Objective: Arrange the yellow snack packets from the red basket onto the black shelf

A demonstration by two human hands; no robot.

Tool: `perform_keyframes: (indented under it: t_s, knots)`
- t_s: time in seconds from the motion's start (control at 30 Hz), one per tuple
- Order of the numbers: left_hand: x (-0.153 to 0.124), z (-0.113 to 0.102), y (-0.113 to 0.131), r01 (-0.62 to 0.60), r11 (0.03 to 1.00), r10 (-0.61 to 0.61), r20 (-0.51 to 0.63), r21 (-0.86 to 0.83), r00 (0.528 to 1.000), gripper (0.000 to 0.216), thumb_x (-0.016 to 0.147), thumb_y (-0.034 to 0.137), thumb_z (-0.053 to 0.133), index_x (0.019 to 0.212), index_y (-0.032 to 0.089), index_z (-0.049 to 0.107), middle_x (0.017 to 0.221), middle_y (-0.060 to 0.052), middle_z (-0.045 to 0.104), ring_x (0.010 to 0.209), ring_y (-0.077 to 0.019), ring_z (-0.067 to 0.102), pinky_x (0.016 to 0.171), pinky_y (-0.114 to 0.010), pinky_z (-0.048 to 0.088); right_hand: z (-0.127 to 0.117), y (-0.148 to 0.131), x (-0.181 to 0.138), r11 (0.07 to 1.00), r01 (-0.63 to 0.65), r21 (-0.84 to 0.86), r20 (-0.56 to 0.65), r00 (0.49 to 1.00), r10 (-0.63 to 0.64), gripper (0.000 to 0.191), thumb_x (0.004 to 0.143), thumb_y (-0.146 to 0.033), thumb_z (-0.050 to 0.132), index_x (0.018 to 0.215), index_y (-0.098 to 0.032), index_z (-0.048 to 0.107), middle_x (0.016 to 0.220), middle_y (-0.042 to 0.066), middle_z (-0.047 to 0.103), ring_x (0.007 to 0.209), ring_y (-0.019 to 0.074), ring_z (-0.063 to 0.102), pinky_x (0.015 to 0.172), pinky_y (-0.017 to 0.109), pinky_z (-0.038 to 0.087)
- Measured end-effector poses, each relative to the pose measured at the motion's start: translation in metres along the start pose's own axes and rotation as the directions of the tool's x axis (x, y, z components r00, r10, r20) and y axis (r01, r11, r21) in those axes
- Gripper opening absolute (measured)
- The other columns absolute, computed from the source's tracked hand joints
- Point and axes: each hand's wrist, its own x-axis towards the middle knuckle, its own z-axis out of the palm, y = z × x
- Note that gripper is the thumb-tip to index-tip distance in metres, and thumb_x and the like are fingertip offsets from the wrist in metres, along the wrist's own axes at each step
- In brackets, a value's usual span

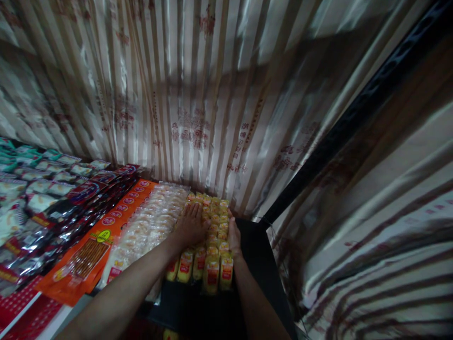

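Rows of small yellow snack packs with red-and-white labels stand on a black shelf. My left hand lies flat on top of the packs, fingers stretched toward the curtain. Along the right side of the rows, my right hand rests upright with its fingers extended, touching the outer packs. Neither hand is closed around a pack. Clear-wrapped pale snack packs lie in rows just left of the yellow ones, under my left forearm.
Farther left lie an orange packet of brown sticks, dark red shiny packs and several white-and-green packets. A striped plastic curtain hangs behind the shelf. On the right, a black perforated post slants up from the shelf corner.
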Motion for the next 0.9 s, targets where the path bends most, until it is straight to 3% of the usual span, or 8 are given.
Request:
perform_keyframes:
  t_s: [0.13,0.33,0.5,0.6,0.7,0.8,0.9]
  knots:
    - [0.004,-0.006,0.000,0.025,1.000,-0.025,-0.046,0.002,0.999,0.056,0.089,0.043,0.025,0.131,0.007,0.038,0.139,-0.016,0.037,0.132,-0.0259,0.026,0.107,-0.046,0.023,0.000,-0.001,0.000,1.000,0.004,0.005,-0.019,1.000,-0.003,0.058,0.076,-0.060,0.045,0.119,-0.023,0.056,0.116,0.001,0.062,0.117,0.0208,0.048,0.099,0.032,0.037]
    - [0.012,-0.006,0.001,0.007,1.000,-0.007,0.036,0.007,0.999,0.055,0.090,0.042,0.024,0.128,0.006,0.042,0.137,-0.016,0.039,0.131,-0.0257,0.029,0.108,-0.046,0.021,-0.001,0.001,0.002,0.999,0.022,-0.027,-0.036,0.999,-0.023,0.059,0.076,-0.060,0.045,0.117,-0.021,0.058,0.114,0.002,0.063,0.119,0.0213,0.047,0.102,0.034,0.034]
    - [0.015,-0.005,0.011,0.055,0.998,-0.055,0.051,-0.008,0.997,0.060,0.090,0.045,0.022,0.131,0.004,0.037,0.141,-0.017,0.033,0.133,-0.0264,0.024,0.108,-0.045,0.019,-0.001,0.004,0.002,0.999,0.035,-0.007,-0.022,0.999,-0.035,0.058,0.076,-0.060,0.044,0.117,-0.022,0.058,0.113,0.002,0.064,0.119,0.0208,0.046,0.102,0.034,0.034]
    - [0.016,-0.007,0.024,-0.025,0.999,0.025,0.025,-0.022,0.999,0.058,0.091,0.043,0.019,0.133,0.007,0.034,0.142,-0.015,0.031,0.133,-0.0256,0.022,0.108,-0.046,0.017,-0.001,0.004,0.003,0.999,0.051,-0.010,-0.001,0.999,-0.051,0.058,0.077,-0.060,0.043,0.118,-0.022,0.057,0.118,0.002,0.060,0.121,0.0209,0.044,0.103,0.035,0.032]
    - [0.015,-0.007,0.032,-0.138,0.989,0.142,0.085,-0.048,0.986,0.056,0.091,0.041,0.018,0.133,0.007,0.034,0.142,-0.015,0.032,0.134,-0.0236,0.023,0.108,-0.044,0.019,-0.003,0.002,0.004,0.998,0.054,-0.042,0.023,0.998,-0.053,0.059,0.077,-0.061,0.043,0.119,-0.022,0.057,0.126,0.002,0.054,0.123,0.0207,0.042,0.106,0.035,0.027]
    - [0.014,-0.004,0.036,-0.143,0.988,0.149,0.109,-0.059,0.983,0.058,0.091,0.041,0.017,0.133,0.005,0.033,0.143,-0.015,0.030,0.134,-0.0232,0.021,0.109,-0.043,0.017,-0.004,0.002,0.004,0.996,0.065,-0.068,0.034,0.997,-0.063,0.059,0.078,-0.061,0.041,0.120,-0.023,0.056,0.129,0.002,0.051,0.123,0.0201,0.042,0.106,0.035,0.027]
    - [0.017,0.002,0.041,-0.136,0.989,0.138,0.034,-0.063,0.990,0.060,0.091,0.045,0.018,0.136,0.007,0.029,0.145,-0.014,0.025,0.135,-0.0236,0.018,0.110,-0.044,0.014,-0.005,0.004,0.007,0.992,0.083,-0.099,0.043,0.996,-0.079,0.064,0.076,-0.064,0.040,0.121,-0.022,0.054,0.130,0.003,0.050,0.123,0.0200,0.041,0.107,0.036,0.026]
